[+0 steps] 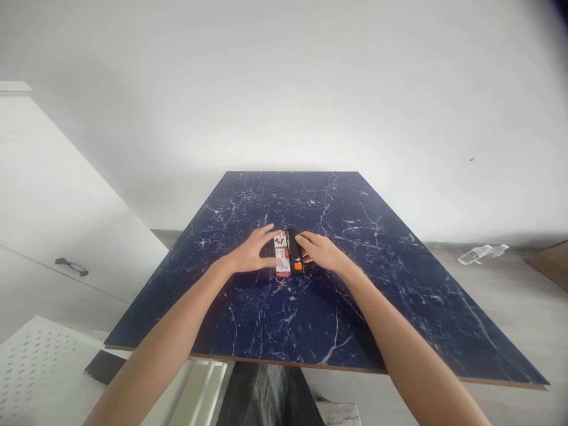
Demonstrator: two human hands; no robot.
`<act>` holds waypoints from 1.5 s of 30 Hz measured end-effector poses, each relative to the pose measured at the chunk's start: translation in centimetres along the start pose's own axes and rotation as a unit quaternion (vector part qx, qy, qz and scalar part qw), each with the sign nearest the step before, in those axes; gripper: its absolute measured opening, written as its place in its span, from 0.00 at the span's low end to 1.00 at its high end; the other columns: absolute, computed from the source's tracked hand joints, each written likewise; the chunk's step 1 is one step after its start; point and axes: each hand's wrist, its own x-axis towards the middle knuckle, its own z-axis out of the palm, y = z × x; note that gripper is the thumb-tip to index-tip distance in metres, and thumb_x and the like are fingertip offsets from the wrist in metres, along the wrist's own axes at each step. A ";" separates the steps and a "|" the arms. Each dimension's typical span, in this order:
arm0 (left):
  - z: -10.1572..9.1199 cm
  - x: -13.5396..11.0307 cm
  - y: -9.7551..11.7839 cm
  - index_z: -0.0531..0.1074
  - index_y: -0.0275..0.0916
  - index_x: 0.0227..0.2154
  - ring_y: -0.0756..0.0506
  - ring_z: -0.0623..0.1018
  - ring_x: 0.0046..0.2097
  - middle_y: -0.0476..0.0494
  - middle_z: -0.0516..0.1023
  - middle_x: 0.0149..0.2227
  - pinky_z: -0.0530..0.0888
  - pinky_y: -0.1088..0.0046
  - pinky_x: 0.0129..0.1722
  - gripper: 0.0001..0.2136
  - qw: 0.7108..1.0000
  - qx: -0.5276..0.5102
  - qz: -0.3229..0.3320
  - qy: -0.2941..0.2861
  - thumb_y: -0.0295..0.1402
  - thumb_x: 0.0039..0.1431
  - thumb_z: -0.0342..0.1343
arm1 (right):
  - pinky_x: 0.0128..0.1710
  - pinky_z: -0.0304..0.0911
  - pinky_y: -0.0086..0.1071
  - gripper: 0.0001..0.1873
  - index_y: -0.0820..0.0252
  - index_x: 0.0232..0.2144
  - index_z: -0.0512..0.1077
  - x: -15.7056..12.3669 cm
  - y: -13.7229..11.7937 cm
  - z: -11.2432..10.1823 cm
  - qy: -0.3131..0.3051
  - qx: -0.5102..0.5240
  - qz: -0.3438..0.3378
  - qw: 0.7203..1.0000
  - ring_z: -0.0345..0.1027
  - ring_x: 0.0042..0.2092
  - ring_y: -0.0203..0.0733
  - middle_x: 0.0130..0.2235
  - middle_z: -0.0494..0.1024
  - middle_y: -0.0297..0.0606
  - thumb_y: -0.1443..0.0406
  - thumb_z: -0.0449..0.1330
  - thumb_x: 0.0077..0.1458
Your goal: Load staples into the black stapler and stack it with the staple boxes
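A small white and red box (282, 260) lies near the middle of the dark blue marble table (355, 284). Right beside it, on its right, lies a black stapler-like object with an orange end (295, 255). My left hand (254, 251) rests at the box's left side, its fingers curved against the box. My right hand (320, 251) comes in from the right, with its fingers laid on the black object. Both forearms stretch across the table from the near edge.
A white wall stands behind the table. A white cabinet with a dark handle (71, 266) is at the left, with a perforated white panel (39, 361) below it. A clear plastic bottle (481, 253) lies on the floor at the right.
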 end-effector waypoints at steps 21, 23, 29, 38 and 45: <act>9.4 17.4 10.9 0.46 0.37 0.72 0.27 0.54 0.70 0.28 0.53 0.70 0.54 0.50 0.68 0.59 0.986 0.009 0.160 -0.050 0.63 0.43 0.64 | 0.42 0.64 0.39 0.23 0.63 0.52 0.69 -7.5 5.0 -11.9 0.258 -0.345 0.104 0.896 0.75 0.46 0.58 0.46 0.79 0.55 0.53 0.53 0.64; 11.6 20.4 13.8 0.42 0.37 0.73 0.25 0.53 0.70 0.27 0.52 0.70 0.54 0.48 0.67 0.63 0.985 0.013 0.161 -0.052 0.66 0.40 0.63 | 0.41 0.64 0.39 0.25 0.63 0.55 0.68 -8.9 6.5 -14.7 0.286 -0.346 0.141 0.882 0.75 0.46 0.58 0.45 0.80 0.53 0.53 0.53 0.63; 12.5 21.9 16.2 0.35 0.41 0.73 0.24 0.44 0.72 0.27 0.43 0.73 0.51 0.45 0.67 0.66 0.985 0.020 0.143 -0.093 0.69 0.39 0.61 | 0.47 0.64 0.41 0.29 0.63 0.60 0.64 -9.7 8.3 -16.4 0.346 -0.318 0.125 0.874 0.73 0.49 0.57 0.50 0.78 0.52 0.52 0.54 0.62; 5.0 11.6 8.2 0.76 0.41 0.49 0.35 0.76 0.53 0.35 0.79 0.49 0.66 0.56 0.56 0.29 0.991 0.075 0.083 0.073 0.57 0.68 0.40 | 0.60 0.54 0.48 0.19 0.61 0.53 0.70 -6.9 2.0 -9.3 0.439 -0.404 -0.224 0.770 0.63 0.57 0.55 0.54 0.73 0.51 0.59 0.50 0.67; 4.0 8.4 2.0 0.72 0.40 0.18 0.42 0.75 0.28 0.41 0.75 0.22 0.66 0.66 0.32 0.20 0.983 0.166 -0.013 0.073 0.40 0.64 0.47 | 0.33 0.52 0.32 0.20 0.58 0.24 0.71 2.4 -0.8 -0.7 0.147 -0.426 -0.183 0.874 0.67 0.31 0.41 0.29 0.77 0.40 0.60 0.50 0.66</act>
